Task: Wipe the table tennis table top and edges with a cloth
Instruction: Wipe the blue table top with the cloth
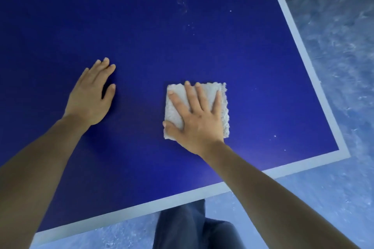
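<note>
Table top deep blue, white border; cloth white; floor mottled blue-grey.

No readable text, labels, brands, numbers (table top carries only plain white border line).

Dim bluish light, soft focus throughout, wide-angle bending at the edges

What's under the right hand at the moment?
The right hand presses flat on a folded white cloth, which lies on the blue table top. The patch of table under the cloth is covered.
</note>
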